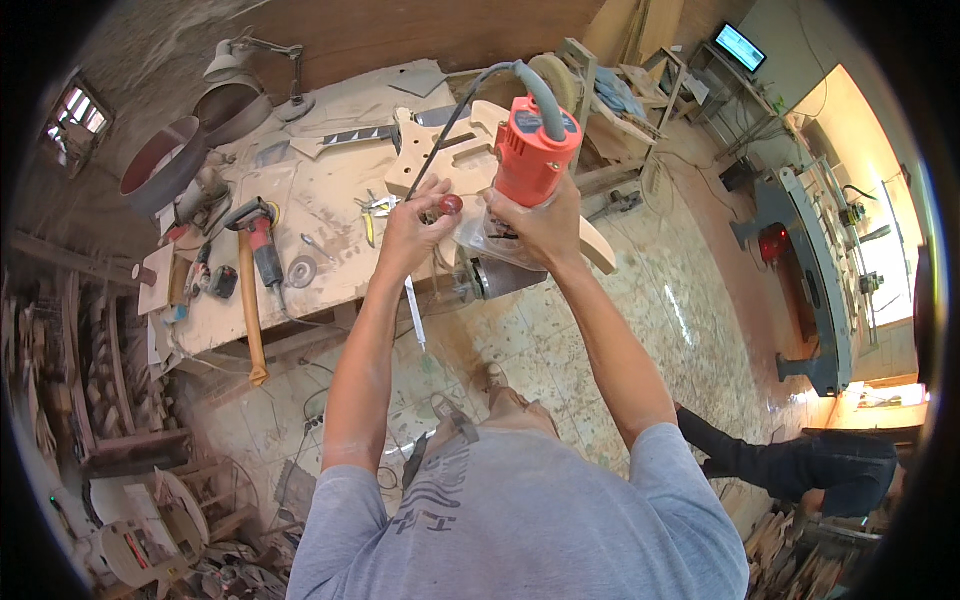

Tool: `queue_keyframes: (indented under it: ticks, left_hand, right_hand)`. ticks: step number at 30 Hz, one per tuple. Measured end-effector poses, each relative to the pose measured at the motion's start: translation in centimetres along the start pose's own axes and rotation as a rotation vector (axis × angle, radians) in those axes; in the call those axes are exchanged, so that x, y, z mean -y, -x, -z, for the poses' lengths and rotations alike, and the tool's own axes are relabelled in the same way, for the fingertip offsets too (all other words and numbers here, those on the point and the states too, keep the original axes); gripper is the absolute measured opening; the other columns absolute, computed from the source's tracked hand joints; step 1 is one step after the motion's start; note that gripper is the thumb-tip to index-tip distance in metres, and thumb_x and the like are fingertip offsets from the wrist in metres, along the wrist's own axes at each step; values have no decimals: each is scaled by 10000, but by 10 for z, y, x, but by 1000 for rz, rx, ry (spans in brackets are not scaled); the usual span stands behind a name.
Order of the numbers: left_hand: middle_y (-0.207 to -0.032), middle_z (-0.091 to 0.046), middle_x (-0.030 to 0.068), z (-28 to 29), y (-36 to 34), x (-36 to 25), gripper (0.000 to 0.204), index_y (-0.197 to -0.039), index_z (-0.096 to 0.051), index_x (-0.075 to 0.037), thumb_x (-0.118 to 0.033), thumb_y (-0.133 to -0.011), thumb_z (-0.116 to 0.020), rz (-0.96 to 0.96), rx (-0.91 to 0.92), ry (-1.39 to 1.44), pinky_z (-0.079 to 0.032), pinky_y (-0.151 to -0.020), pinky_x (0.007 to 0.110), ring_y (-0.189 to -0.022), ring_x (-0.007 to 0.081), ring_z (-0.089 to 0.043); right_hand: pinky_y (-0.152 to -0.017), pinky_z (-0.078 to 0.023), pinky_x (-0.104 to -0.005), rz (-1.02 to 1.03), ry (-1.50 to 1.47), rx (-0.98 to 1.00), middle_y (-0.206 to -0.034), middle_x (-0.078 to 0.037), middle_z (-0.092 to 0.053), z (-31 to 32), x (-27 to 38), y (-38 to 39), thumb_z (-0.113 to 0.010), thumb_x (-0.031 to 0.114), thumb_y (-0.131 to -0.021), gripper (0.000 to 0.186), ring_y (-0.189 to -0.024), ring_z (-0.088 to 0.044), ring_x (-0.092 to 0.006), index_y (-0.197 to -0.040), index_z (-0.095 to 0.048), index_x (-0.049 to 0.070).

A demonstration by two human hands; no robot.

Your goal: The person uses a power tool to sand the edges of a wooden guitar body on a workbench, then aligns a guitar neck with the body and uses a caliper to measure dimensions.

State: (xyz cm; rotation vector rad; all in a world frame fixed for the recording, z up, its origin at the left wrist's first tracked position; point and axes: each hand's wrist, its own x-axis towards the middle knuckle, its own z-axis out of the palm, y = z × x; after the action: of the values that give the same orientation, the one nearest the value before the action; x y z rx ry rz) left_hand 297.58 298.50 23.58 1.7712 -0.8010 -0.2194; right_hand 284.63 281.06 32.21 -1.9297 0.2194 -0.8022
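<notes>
In my right hand (545, 225) is a red handheld router (538, 160) with a clear base, its grey cable looping up and left. The router stands over the right part of a pale wooden guitar body (410, 165) lying at the bench edge; its base hides part of the wood. My left hand (412, 228) is closed at the near edge of the body, around a dark red round-ended handle (450, 204); what the handle belongs to is mostly hidden. Below that hand a pale metal bar (414, 312) hangs past the edge. Yellow-handled pliers (370, 222) lie just left.
On the dusty bench (330, 270) lie an angle grinder (264, 248), a hammer-like wooden handle (252, 320) jutting over the edge, and a guitar neck (355, 137). A desk lamp (228, 62) stands behind. A grey machine (815, 290) is at right; another person (820, 465) is lower right.
</notes>
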Motion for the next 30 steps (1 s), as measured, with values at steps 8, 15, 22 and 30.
queue_keyframes:
  ticks: [8,15,22,30]
  left_hand:
    - [-1450,-659,135,0,-1,1,399,-1263,-758,-38,-169,-889,-802,5,-13,38,-331,-1245,415,-1520,253,-439]
    - [-1447,-663,128,4,-2,2,403,-1272,-755,-42,-164,-890,-792,20,-2,42,-337,-1243,412,-1514,251,-448]
    - [-1486,-634,116,1,0,1,409,-1259,-773,-95,-199,-869,-837,-24,26,-51,-336,-1245,431,-1525,275,-424]
    - [-1544,-587,81,-5,0,-1,369,-1228,-799,-165,-251,-871,-832,-52,69,-129,-256,-1279,457,-1559,312,-343]
  right_hand:
    - [-882,-562,-341,39,-14,-21,-1046,-61,-727,-2,6,-1,-906,234,-778,525,-955,-701,-168,-1182,-643,27]
    - [-883,-560,-336,19,12,-10,-1046,-56,-724,-4,7,-4,-902,210,-777,523,-960,-695,-160,-1190,-637,27]
    - [-851,-566,-332,15,-38,-17,-1041,-60,-724,2,-4,4,-896,195,-787,512,-942,-697,-151,-1189,-631,21]
    - [-889,-570,-367,-39,-53,-25,-1096,-109,-744,12,0,11,-902,249,-759,606,-983,-723,-203,-1240,-615,17]
